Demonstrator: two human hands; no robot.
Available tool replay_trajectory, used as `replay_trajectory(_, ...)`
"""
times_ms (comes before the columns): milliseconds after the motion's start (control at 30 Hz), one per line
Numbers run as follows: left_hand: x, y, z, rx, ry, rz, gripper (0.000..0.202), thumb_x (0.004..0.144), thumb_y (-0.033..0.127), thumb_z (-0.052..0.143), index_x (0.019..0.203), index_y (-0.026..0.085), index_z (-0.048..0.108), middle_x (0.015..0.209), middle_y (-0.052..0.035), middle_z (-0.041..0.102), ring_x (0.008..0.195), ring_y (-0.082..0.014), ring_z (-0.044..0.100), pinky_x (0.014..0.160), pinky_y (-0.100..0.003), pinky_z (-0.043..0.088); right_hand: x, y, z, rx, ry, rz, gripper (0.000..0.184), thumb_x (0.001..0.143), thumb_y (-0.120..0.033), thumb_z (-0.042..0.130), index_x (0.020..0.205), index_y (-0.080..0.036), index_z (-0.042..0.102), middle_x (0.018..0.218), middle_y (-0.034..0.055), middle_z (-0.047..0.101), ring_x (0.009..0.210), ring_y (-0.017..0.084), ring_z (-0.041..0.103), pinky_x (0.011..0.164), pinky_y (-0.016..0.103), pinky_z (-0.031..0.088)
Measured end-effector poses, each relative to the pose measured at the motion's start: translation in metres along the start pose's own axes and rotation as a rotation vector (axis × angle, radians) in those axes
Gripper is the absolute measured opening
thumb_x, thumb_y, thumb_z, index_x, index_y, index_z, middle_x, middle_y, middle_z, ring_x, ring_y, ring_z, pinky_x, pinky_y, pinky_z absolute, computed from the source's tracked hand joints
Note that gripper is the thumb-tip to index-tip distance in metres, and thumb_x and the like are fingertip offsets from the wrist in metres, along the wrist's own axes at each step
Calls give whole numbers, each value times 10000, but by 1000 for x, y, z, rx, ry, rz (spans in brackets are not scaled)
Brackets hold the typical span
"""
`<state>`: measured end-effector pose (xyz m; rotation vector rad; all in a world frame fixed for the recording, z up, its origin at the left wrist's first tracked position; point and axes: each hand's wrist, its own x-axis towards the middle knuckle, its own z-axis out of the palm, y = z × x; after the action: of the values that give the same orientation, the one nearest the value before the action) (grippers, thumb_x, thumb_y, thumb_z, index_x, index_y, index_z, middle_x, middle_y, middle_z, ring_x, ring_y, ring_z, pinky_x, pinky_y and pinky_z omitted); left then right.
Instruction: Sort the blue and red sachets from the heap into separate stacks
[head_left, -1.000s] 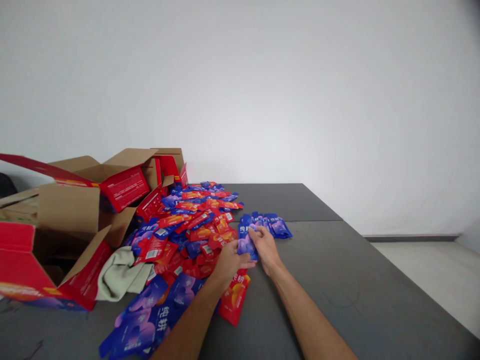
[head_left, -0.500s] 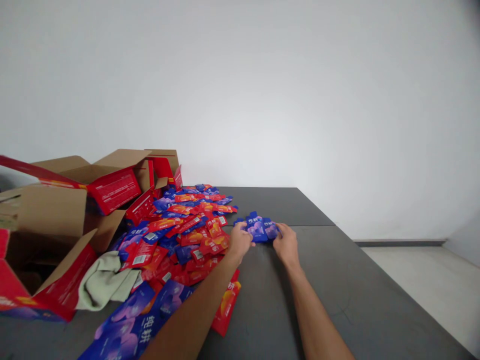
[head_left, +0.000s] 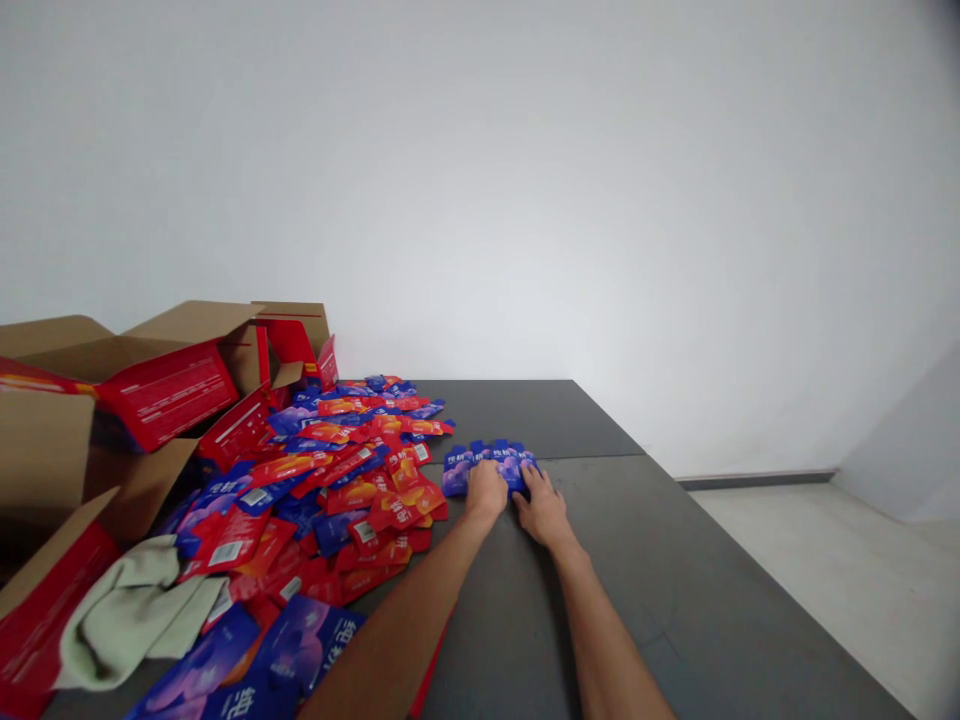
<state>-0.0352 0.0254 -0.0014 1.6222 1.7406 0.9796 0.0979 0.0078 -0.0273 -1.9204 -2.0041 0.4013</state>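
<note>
Several small blue packets point(head_left: 456, 472) with purple fruit prints lie side by side in an overlapping row on the dark grey table point(head_left: 592, 590). Over the middle of that row is my left hand point(head_left: 487, 488), its fingers curled down onto a blue packet; the fingertips are hidden. My right hand point(head_left: 543, 508) rests at the row's right end, fingers spread and touching the last packet and the tabletop. To the left spreads a big loose pile of red packets point(head_left: 405, 505) and blue packets mixed together.
Open red cardboard boxes point(head_left: 172, 395) crowd the left side, flaps sticking out. A pale green cloth point(head_left: 127, 610) lies by the pile's near left. Larger blue pouches point(head_left: 300, 650) lie at the front. A white wall point(head_left: 480, 200) stands behind the table; its right edge drops to the floor.
The view has shifted to the right. My left hand has moved onto the row and curled in; my right hand has flattened and spread. More blue packets now show in the row.
</note>
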Motion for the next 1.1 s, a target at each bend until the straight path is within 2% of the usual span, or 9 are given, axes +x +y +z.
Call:
replay_trajectory(133,-4,2,-2,70,-19,27,239,829,112,524,901,154,748,1029,-158,727,1042,-247,658,969,-333,456,-3,-3,-2,22,8,-17,738,876,-347,538,1547,-215,261,1603,79,259,1485,307,169,1155,538,212)
replay_trajectory(267,-9,5,-3,181,-18,69,254,859,153,506,939,174,746,1054,-149,712,1046,-240,648,982,-343,452,-4,-4,-2,31,29,-21,671,906,-402,504,1530,-252,309,1597,71,279,1478,310,188,1139,548,237)
replay_trajectory(367,-13,7,-3,252,-9,98,257,859,174,522,986,167,746,1076,-168,692,1070,-262,628,991,-372,454,-4,-3,-2,12,30,-23,600,924,-379,483,1505,-296,361,1592,55,297,1474,301,204,1132,539,254)
replay_trajectory(500,-17,9,-4,248,-10,70,256,817,207,609,1036,186,740,1126,-156,664,1121,-270,588,1013,-374,444,-3,-2,0,3,37,-30,575,931,-359,472,1496,-304,378,1592,47,295,1471,308,207,1130,551,252)
replay_trajectory(867,-22,3,-3,267,0,52,345,871,225,508,1154,201,704,1178,-151,622,1072,-254,591,1021,-383,429,-2,-5,0,1,44,-16,600,903,-370,501,1489,-294,395,1592,69,290,1471,339,186,1112,597,259)
replay_trajectory(1100,-31,-1,-16,300,10,57,367,885,196,478,1192,154,675,1218,-194,610,1161,-286,558,1035,-396,411,-8,-15,-5,-12,101,-40,609,870,-342,539,1467,-338,422,1574,50,324,1475,333,157,1113,585,240)
